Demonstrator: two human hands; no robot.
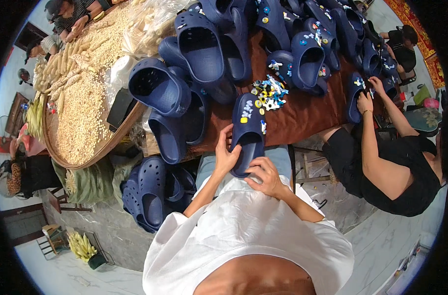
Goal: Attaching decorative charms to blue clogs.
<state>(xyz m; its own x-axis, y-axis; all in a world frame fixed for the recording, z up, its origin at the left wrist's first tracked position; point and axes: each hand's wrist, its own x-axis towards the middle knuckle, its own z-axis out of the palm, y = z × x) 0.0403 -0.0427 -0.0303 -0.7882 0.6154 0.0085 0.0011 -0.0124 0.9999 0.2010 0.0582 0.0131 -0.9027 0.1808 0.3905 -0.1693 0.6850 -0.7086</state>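
A navy clog (248,135) lies in front of me at the table's edge, toe pointing away, with yellow, pale lilac and white charms on its upper. My left hand (227,152) grips its left side, thumb over the rim of the opening. At the clog's heel my right hand (266,176) has its fingers curled together against the right side. Whatever sits between those fingertips, if anything, is hidden. Just beyond the toe lies a pile of small white, blue and yellow charms (270,92) on the brown table cover (302,118).
Bare navy clogs (200,46) are heaped at left, with more on the floor (152,191). Decorated clogs (307,61) crowd the far right. A round basket (69,164) of corn kernels stands at left. At right, a co-worker's hands (366,101) handle another clog (354,96).
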